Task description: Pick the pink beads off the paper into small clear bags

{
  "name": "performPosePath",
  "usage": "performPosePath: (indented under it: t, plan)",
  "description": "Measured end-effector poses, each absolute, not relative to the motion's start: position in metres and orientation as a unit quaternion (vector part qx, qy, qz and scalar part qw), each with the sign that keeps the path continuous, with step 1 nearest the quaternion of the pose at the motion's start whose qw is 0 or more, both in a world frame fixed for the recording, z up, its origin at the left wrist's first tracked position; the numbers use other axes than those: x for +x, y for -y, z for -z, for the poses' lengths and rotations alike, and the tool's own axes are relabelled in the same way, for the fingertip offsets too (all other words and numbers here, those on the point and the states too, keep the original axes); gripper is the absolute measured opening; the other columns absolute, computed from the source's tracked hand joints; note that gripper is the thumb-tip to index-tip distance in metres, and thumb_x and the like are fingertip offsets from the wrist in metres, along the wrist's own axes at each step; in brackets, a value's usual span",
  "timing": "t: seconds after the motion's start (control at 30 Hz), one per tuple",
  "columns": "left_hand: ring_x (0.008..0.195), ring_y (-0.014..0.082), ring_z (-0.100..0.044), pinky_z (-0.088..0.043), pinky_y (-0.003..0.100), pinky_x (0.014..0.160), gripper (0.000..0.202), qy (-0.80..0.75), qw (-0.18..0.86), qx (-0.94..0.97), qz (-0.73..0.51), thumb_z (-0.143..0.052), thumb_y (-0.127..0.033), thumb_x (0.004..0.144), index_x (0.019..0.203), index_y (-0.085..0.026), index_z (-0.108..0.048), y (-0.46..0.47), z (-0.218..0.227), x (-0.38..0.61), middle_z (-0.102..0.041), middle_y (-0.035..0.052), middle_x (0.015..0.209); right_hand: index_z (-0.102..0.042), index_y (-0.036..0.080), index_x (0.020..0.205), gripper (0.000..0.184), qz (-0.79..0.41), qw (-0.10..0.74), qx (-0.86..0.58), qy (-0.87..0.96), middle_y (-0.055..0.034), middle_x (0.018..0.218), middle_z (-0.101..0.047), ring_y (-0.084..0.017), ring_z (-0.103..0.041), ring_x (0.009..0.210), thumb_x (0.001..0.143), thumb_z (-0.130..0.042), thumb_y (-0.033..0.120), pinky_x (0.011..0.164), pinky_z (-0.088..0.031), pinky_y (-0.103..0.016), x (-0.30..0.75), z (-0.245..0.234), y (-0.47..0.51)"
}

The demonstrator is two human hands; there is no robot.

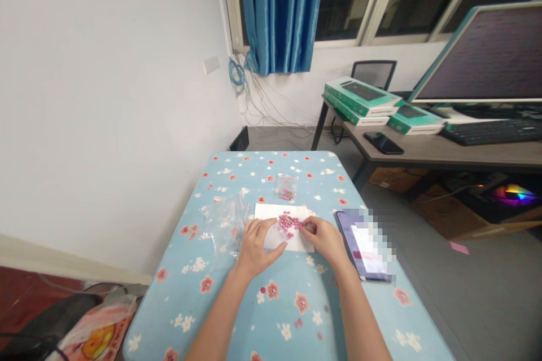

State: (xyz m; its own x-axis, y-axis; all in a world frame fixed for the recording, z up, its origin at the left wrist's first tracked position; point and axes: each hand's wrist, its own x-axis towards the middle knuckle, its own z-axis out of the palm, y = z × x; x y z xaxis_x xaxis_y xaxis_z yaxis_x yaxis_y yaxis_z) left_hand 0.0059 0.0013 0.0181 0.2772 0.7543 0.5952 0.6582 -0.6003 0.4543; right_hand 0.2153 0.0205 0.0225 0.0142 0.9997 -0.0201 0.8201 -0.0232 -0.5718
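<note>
A small heap of pink beads point(288, 223) lies on a white sheet of paper point(271, 213) on the blue flowered tablecloth point(271, 304). My left hand point(257, 247) rests flat on the paper's near left part, fingers stretched toward the beads. My right hand point(324, 238) sits at the right of the heap, its fingers pinched together at the beads; what they hold is too small to make out. A small clear bag with pink beads point(286, 186) lies just beyond the paper.
Crumpled clear plastic bags point(226, 217) lie left of the paper. A phone point(364, 243) lies to the right of my right hand. A desk at the back right carries green boxes point(362, 100), a keyboard point(493, 131), a monitor point(486, 59) and a dark phone point(383, 142).
</note>
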Motion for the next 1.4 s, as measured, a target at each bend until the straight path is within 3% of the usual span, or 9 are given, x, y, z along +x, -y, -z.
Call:
performPosePath:
  t: [0.27,0.57,0.93,1.17,1.27,1.4]
  plan:
    - [0.098,0.0236,-0.058,-0.042,0.043,0.089,0.044,-0.443,0.062,0.797,-0.406,-0.063,-0.033,0.077,0.117,-0.022,-0.049,-0.001,-0.019,0.005,-0.064,0.0072,0.108,-0.065,0.020,0.078,0.022,-0.231,0.238,-0.663,0.671,0.0004,0.059,-0.058,-0.015,-0.054,0.057,0.078,-0.052,0.038,0.051,-0.029,-0.024,0.216,-0.021,-0.022]
    - [0.097,0.0235,-0.059,-0.043,0.042,0.089,0.046,-0.436,0.066,0.801,-0.404,-0.064,-0.032,0.076,0.118,-0.022,-0.048,0.000,-0.019,0.006,-0.064,0.0070,0.107,-0.065,0.016,0.082,0.028,-0.430,0.415,-0.503,0.624,0.0003,0.062,-0.056,-0.011,-0.044,0.053,0.076,-0.061,0.043,0.051,-0.032,-0.023,0.203,-0.019,-0.022]
    - [0.095,0.0235,-0.059,-0.044,0.043,0.087,0.047,-0.433,0.057,0.802,-0.407,-0.064,-0.032,0.075,0.117,-0.021,-0.048,0.000,-0.020,0.007,-0.065,0.0074,0.105,-0.066,0.016,0.084,0.029,-0.508,0.395,-0.453,0.616,-0.0028,0.075,-0.063,-0.011,-0.048,0.056,0.076,-0.063,0.044,0.051,-0.035,-0.023,0.184,-0.024,-0.016]
    - [0.096,0.0233,-0.059,-0.043,0.043,0.089,0.047,-0.436,0.061,0.801,-0.407,-0.064,-0.032,0.075,0.118,-0.022,-0.048,0.000,-0.018,0.006,-0.064,0.0068,0.107,-0.067,0.016,0.089,0.028,-0.408,0.415,-0.522,0.623,-0.0042,0.073,-0.066,-0.015,-0.054,0.061,0.078,-0.058,0.040,0.057,-0.040,-0.025,0.204,-0.017,-0.023]
    - [0.097,0.0233,-0.059,-0.043,0.043,0.091,0.047,-0.437,0.060,0.801,-0.404,-0.064,-0.033,0.076,0.118,-0.023,-0.047,0.000,-0.018,0.006,-0.064,0.0069,0.108,-0.067,0.017,0.095,0.031,-0.295,0.356,-0.609,0.644,-0.0016,0.063,-0.060,-0.014,-0.052,0.055,0.079,-0.053,0.039,0.054,-0.036,-0.025,0.218,-0.014,-0.025]
    - [0.097,0.0235,-0.059,-0.043,0.043,0.090,0.046,-0.438,0.060,0.801,-0.403,-0.064,-0.033,0.076,0.118,-0.022,-0.047,0.000,-0.018,0.006,-0.064,0.0071,0.108,-0.067,0.019,0.097,0.031,-0.218,0.270,-0.656,0.670,-0.0011,0.066,-0.061,-0.017,-0.056,0.061,0.079,-0.047,0.035,0.057,-0.034,-0.026,0.223,-0.015,-0.024]
